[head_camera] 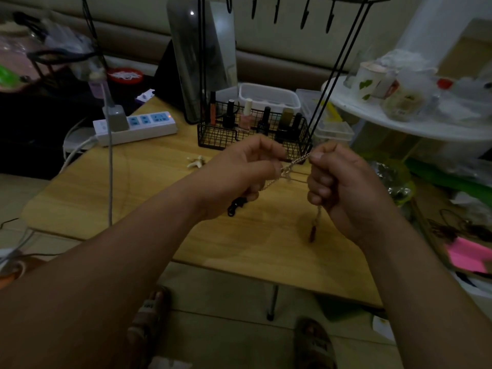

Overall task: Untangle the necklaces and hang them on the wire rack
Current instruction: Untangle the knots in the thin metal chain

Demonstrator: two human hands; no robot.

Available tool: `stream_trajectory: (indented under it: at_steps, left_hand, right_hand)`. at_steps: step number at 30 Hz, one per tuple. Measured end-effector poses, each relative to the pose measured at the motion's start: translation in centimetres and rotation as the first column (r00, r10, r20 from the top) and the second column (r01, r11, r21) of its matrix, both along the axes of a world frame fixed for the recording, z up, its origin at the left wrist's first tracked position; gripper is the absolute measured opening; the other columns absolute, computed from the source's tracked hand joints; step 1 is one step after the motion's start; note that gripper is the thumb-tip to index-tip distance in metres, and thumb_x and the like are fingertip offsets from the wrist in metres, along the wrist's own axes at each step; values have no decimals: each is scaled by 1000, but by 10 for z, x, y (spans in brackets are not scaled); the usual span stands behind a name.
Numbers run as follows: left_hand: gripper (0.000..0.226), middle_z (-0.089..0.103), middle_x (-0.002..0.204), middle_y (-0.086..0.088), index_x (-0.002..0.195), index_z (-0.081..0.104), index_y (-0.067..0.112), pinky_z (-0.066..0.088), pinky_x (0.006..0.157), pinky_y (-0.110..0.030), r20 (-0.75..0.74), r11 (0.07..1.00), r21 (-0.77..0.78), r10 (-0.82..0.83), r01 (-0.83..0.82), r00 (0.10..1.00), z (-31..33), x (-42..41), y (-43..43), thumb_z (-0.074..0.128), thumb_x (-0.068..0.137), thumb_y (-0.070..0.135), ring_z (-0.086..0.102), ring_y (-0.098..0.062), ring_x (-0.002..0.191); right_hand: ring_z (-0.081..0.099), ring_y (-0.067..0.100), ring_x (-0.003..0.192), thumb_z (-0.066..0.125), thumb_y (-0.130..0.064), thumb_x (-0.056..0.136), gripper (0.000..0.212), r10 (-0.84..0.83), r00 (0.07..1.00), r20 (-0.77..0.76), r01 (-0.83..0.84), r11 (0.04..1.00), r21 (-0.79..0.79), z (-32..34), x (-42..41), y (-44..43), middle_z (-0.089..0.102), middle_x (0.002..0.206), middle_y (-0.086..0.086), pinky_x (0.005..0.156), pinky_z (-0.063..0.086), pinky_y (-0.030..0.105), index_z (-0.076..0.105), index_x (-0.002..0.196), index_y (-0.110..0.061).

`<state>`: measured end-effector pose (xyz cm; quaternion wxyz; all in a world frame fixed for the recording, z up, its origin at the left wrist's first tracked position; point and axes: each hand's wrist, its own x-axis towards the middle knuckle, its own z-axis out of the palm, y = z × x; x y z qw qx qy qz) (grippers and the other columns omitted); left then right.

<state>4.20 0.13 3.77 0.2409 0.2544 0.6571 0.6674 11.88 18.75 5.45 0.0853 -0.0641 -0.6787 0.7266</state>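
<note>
Between both hands the necklaces (295, 162) are stretching, left hand (245, 166) pinching one side, knot (286, 173) sitting just beside its fingers, right hand (343, 187) pinching the other; light, limp and likely snagging, they are probably needing fingertip holds beside that knot

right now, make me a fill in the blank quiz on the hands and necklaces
The left hand and right hand stretch a thin metal chain ____ them.
On the black wire rack, the visible hooks hold ____ necklaces.
A small dark red pendant dangles below the ____ hand.
Missing: between; no; right.
</note>
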Motion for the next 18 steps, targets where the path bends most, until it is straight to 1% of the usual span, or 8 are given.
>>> stream_trajectory:
  at_steps: [2, 4, 6, 8, 10, 13, 15, 18]
  left_hand:
    - [33, 64, 101, -3, 121, 64, 24, 41, 55, -26, -95, 995, -99, -11, 1, 995, 0, 1, 0, 68, 95, 4, 49, -11, 66]
    - [33, 65, 110, -1, 117, 64, 34, 46, 62, -26, -192, 981, -193, -25, -13, 981, -1, 2, 2, 76, 92, 16, 58, -9, 75]
    - [29, 66, 107, 4, 111, 65, 35, 54, 73, -30, -258, 973, -227, -21, -39, 966, -2, 4, 5, 80, 89, 25, 64, -10, 88]
    - [19, 67, 98, 6, 105, 68, 31, 56, 83, -34, -308, 970, -232, -5, -70, 951, -3, 4, 7, 79, 90, 29, 66, -11, 93]
    - [10, 69, 94, 1, 101, 71, 27, 54, 83, -32, -328, 969, -235, -1, -81, 945, -1, 5, 7, 76, 93, 30, 67, -12, 92]
    - [7, 72, 94, 2, 98, 73, 27, 53, 79, -29, -339, 962, -260, -15, -78, 941, 0, 6, 5, 74, 95, 32, 69, -10, 93]
    - [14, 72, 93, 5, 104, 70, 32, 57, 74, -37, -330, 955, -284, -18, -82, 944, -1, 5, 4, 77, 92, 35, 70, -12, 88]
    - [28, 70, 92, 8, 110, 65, 35, 48, 71, -31, -311, 953, -293, -19, -77, 950, -3, 6, 3, 82, 88, 33, 65, 1, 74]
  right_hand:
    - [30, 13, 50, 51, -8, 102, 18, -6, 1000, -2, 6, 1000, 23, 2, 0, 1, 32, 59, -2, 47, 32, 26, 54, 86, -18]
    - [28, 12, 48, 53, -9, 101, 17, -7, 1000, -3, 7, 999, 46, 3, 1, 2, 32, 57, -3, 45, 30, 26, 55, 86, -17]
    - [28, 12, 46, 55, -10, 101, 15, -10, 1000, -6, 11, 998, 70, 3, 1, 1, 32, 54, -4, 44, 30, 26, 56, 87, -16]
    - [28, 12, 45, 56, -11, 101, 16, -33, 999, -8, 34, 996, 83, 4, 1, 1, 33, 53, -4, 44, 31, 26, 56, 86, -17]
    - [33, 13, 47, 57, -12, 100, 15, -78, 997, -6, 78, 992, 97, 4, 1, 2, 35, 53, -4, 47, 36, 27, 59, 86, -17]
    - [47, 13, 57, 59, -15, 100, 13, -130, 991, -4, 129, 982, 139, 1, 2, 6, 46, 60, -4, 56, 44, 29, 62, 87, -18]
    - [53, 12, 67, 59, -17, 100, 15, -153, 988, -4, 151, 976, 156, -1, 2, 8, 53, 69, -4, 61, 45, 30, 64, 86, -20]
    - [59, 13, 78, 56, -20, 102, 16, -185, 983, 12, 181, 974, 138, 0, 2, 8, 60, 80, -4, 64, 45, 31, 64, 89, -19]
